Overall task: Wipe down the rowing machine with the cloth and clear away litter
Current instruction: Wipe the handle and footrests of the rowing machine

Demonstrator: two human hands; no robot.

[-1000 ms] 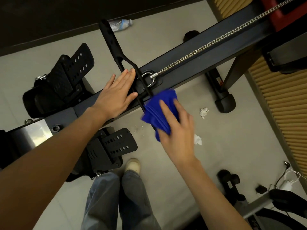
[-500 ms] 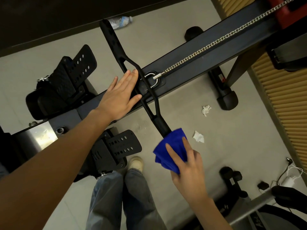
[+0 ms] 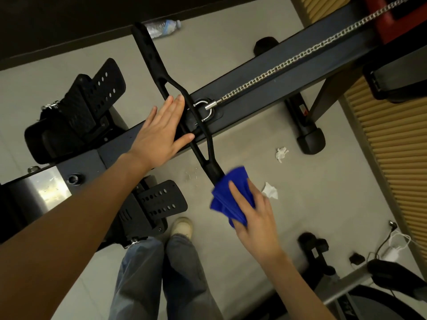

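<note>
The rowing machine's dark rail (image 3: pixel 265 93) runs diagonally across the view, with a silver chain (image 3: pixel 300 55) leading to the black pull handle (image 3: pixel 159 68). My left hand (image 3: pixel 159 132) lies flat with straight fingers on the rail and the handle's middle. My right hand (image 3: pixel 254 211) grips a blue cloth (image 3: pixel 228 197) wrapped round the near end of the handle. Two crumpled white tissues (image 3: pixel 281 153) (image 3: pixel 269 191) lie on the floor to the right of the handle. A plastic bottle (image 3: pixel 163 26) lies on the floor at the far wall.
Black footplates (image 3: pixel 97 95) (image 3: pixel 159 202) sit on both sides of the rail at left. The machine's foot (image 3: pixel 308 135) stands right of the tissues. Another machine's frame and cables (image 3: pixel 390 250) lie at lower right. A slatted wall (image 3: pixel 392 144) runs along the right. My legs and shoe (image 3: pixel 182 227) are below.
My right hand slid the blue cloth from the handle's middle down to its near end. My left hand stayed flat on the rail.
</note>
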